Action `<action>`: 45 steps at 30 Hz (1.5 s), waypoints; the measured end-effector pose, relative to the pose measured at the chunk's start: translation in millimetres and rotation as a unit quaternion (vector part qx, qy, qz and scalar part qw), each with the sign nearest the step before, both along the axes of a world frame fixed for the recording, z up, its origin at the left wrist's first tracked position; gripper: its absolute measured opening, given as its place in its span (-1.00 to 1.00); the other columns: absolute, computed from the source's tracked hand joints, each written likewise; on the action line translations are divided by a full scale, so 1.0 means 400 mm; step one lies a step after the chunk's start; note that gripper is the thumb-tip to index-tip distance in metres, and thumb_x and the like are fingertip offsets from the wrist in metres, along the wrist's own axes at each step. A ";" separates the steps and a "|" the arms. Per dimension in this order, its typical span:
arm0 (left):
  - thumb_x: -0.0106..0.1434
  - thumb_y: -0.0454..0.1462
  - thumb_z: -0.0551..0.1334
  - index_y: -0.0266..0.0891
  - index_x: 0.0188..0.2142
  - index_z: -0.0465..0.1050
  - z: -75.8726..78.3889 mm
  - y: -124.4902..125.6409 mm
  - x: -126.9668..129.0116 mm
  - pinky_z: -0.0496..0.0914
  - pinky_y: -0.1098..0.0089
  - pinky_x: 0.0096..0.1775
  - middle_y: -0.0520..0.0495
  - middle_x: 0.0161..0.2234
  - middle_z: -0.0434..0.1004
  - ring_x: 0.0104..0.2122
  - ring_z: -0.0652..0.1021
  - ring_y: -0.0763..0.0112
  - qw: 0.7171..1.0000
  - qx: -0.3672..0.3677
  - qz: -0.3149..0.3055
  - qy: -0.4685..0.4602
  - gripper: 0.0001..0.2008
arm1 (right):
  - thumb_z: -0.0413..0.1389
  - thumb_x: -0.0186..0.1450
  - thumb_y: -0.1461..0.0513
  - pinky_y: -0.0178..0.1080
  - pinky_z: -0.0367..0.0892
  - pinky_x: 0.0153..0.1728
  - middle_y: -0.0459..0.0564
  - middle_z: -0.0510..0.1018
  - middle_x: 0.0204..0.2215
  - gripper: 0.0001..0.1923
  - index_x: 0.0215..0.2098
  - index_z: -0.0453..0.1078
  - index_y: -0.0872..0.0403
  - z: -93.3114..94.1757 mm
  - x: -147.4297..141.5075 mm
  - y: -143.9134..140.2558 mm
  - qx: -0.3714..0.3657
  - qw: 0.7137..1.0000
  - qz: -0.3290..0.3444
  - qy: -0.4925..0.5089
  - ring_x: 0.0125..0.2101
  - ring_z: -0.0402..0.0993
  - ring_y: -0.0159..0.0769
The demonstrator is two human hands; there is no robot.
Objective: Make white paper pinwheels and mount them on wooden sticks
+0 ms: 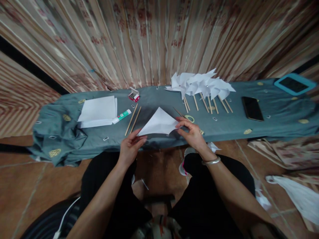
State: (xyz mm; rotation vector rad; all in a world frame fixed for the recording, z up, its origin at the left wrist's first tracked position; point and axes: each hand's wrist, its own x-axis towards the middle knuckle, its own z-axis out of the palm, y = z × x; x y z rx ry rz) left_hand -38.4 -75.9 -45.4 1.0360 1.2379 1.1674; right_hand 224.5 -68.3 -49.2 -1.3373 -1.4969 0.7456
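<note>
A white sheet of paper [159,122], creased through its middle, is held in the air over the front edge of the cloth-covered table. My left hand [130,146] pinches its left corner between thumb and fingers. At the right corner, my right hand [190,132] grips the paper the same way; a silver bangle circles that wrist. Just behind my right hand lie scissors [189,118] with pale green handles, partly hidden. Two wooden sticks [135,121] rest to the left of the paper.
White paper pinwheels [206,85] on sticks lie at the back. A paper stack [97,111], glue stick [124,115] and small red box [134,96] are on the left. Rightward are a phone [252,108] and a blue-framed tablet [295,83]. Paper scraps [262,200] litter the floor.
</note>
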 end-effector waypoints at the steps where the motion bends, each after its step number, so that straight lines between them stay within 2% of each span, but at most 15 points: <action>1: -0.12 -0.19 0.50 -0.27 -0.24 0.61 0.007 0.003 0.001 0.52 0.28 -0.20 -0.05 -0.40 0.65 -0.35 0.63 0.26 1.000 -0.009 0.007 -0.003 -0.59 | 0.18 0.18 0.20 0.00 0.24 0.18 0.04 0.57 0.03 -0.93 -0.37 0.47 0.01 -0.001 0.000 0.000 -0.006 1.000 0.004 0.008 0.07 0.48 -0.14; 3: -0.11 -0.23 0.50 -0.26 -0.42 0.61 0.019 0.007 0.001 0.49 0.38 -0.37 0.01 -0.55 0.59 -0.53 0.57 0.36 1.000 -0.014 0.028 -0.003 -0.77 | 0.19 0.16 0.19 -0.01 0.28 0.14 0.01 0.61 -0.04 -0.91 -0.36 0.47 0.01 -0.004 0.002 0.000 -0.015 0.999 0.011 0.027 -0.01 0.53 -0.15; 5: -0.11 -0.27 0.49 -0.26 -0.50 0.60 0.027 0.009 -0.001 0.46 0.43 -0.44 0.03 -0.60 0.57 -0.59 0.54 0.41 0.999 -0.013 0.041 -0.005 -0.84 | 0.21 0.15 0.17 -0.03 0.33 0.08 -0.01 0.64 -0.13 -0.90 -0.37 0.48 0.02 -0.005 0.006 0.000 -0.021 0.999 0.014 0.037 -0.09 0.56 -0.16; 8: -0.09 -0.29 0.49 -0.28 -0.49 0.60 0.032 0.009 -0.007 0.46 0.43 -0.41 -0.02 -0.58 0.59 -0.57 0.56 0.40 0.999 -0.024 0.039 -0.013 -0.84 | 0.22 0.13 0.17 -0.06 0.36 0.02 -0.06 0.66 -0.26 -0.90 -0.38 0.49 0.01 -0.002 0.015 0.001 -0.027 0.999 0.017 0.030 -0.18 0.57 -0.17; 10: -0.11 -0.26 0.50 -0.32 -0.44 0.60 0.034 0.006 -0.010 0.49 0.37 -0.36 -0.06 -0.54 0.62 -0.54 0.59 0.35 0.998 -0.042 0.032 -0.025 -0.77 | 0.22 0.13 0.17 -0.07 0.36 0.01 -0.07 0.65 -0.28 -0.90 -0.39 0.49 0.02 0.001 0.023 0.002 -0.027 0.999 0.024 0.032 -0.18 0.57 -0.18; 13: -0.09 -0.20 0.51 -0.32 -0.29 0.59 0.039 0.003 -0.009 0.51 0.24 -0.16 -0.11 -0.43 0.65 -0.39 0.65 0.26 0.996 -0.040 0.038 -0.067 -0.63 | 0.22 0.12 0.16 -0.09 0.36 0.01 -0.07 0.65 -0.28 -0.88 -0.38 0.49 0.02 0.007 0.028 0.008 -0.018 0.999 0.004 0.040 -0.18 0.56 -0.19; 16: 0.03 -0.08 0.45 -0.23 -0.13 0.51 0.053 0.006 0.011 0.42 0.07 0.07 -0.13 -0.19 0.64 -0.08 0.62 0.15 0.986 -0.047 0.014 -0.158 -0.55 | 0.21 0.14 0.17 -0.10 0.38 -0.03 -0.06 0.65 -0.26 -0.90 -0.37 0.49 0.01 0.018 0.018 0.013 0.006 0.999 -0.046 0.026 -0.20 0.55 -0.21; 19: 0.12 0.10 0.32 -0.22 -0.20 0.47 0.076 0.017 0.054 0.38 -0.06 0.11 -0.20 -0.06 0.58 0.11 0.50 0.01 0.958 -0.125 -0.042 -0.256 -0.53 | 0.15 0.20 0.21 -0.09 0.37 0.02 -0.02 0.64 -0.16 -0.92 -0.34 0.49 0.00 0.037 -0.007 0.014 0.045 0.996 -0.064 -0.029 -0.12 0.55 -0.18; 22: 0.18 0.15 0.23 -0.21 -0.15 0.46 0.097 0.039 0.106 0.39 -0.11 0.09 -0.22 0.03 0.53 0.15 0.45 -0.05 0.937 -0.163 -0.052 -0.306 -0.50 | 0.09 0.25 0.26 -0.03 0.32 0.08 0.01 0.61 -0.08 -0.88 -0.30 0.49 -0.01 0.052 -0.035 0.013 0.068 0.990 -0.048 -0.112 -0.01 0.50 -0.14; 25: 0.21 0.04 0.23 -0.18 -0.03 0.42 0.105 0.069 0.141 0.39 -0.15 0.08 -0.20 0.09 0.49 0.13 0.47 -0.05 0.937 -0.152 -0.042 -0.313 -0.54 | 0.06 0.30 0.27 -0.02 0.31 0.10 0.03 0.59 -0.04 -0.85 -0.26 0.49 -0.01 0.058 -0.052 0.013 0.082 0.984 -0.031 -0.155 0.01 0.48 -0.15; 30: 0.19 -0.10 0.24 -0.14 0.00 0.37 0.098 0.119 0.151 0.38 -0.21 0.07 -0.14 0.08 0.50 0.07 0.52 -0.03 0.943 -0.142 -0.028 -0.298 -0.60 | 0.12 0.32 0.23 -0.08 0.34 0.10 0.02 0.60 -0.02 -0.88 -0.24 0.51 -0.02 0.057 -0.056 0.011 0.076 0.986 -0.003 -0.150 0.01 0.50 -0.19; 34: 0.22 -0.04 0.19 -0.16 -0.06 0.36 0.093 0.137 0.152 0.35 -0.22 0.10 -0.17 0.10 0.47 0.11 0.48 -0.04 0.935 -0.159 -0.055 -0.312 -0.63 | 0.14 0.32 0.21 -0.10 0.35 0.08 0.04 0.61 -0.04 -0.89 -0.23 0.52 -0.01 0.050 -0.044 0.016 0.062 0.989 -0.009 -0.132 0.02 0.51 -0.19; 39: 0.24 0.04 0.16 -0.20 -0.12 0.37 0.079 0.141 0.149 0.33 -0.13 0.15 -0.26 0.11 0.44 0.20 0.39 -0.04 0.928 -0.170 -0.086 -0.321 -0.60 | 0.11 0.33 0.22 -0.17 0.42 -0.04 -0.01 0.64 -0.16 -0.87 -0.22 0.51 0.00 0.049 -0.029 0.026 0.051 0.992 -0.021 -0.114 -0.13 0.56 -0.21; 45: 0.23 0.05 0.17 -0.18 -0.09 0.40 0.074 0.158 0.127 0.35 -0.23 0.08 -0.20 0.01 0.52 0.07 0.51 -0.07 0.931 -0.176 -0.059 -0.313 -0.58 | 0.07 0.37 0.23 -0.08 0.36 0.08 0.03 0.62 -0.10 -0.82 -0.22 0.54 0.00 0.060 -0.042 0.022 0.100 0.970 0.020 -0.220 -0.04 0.52 -0.17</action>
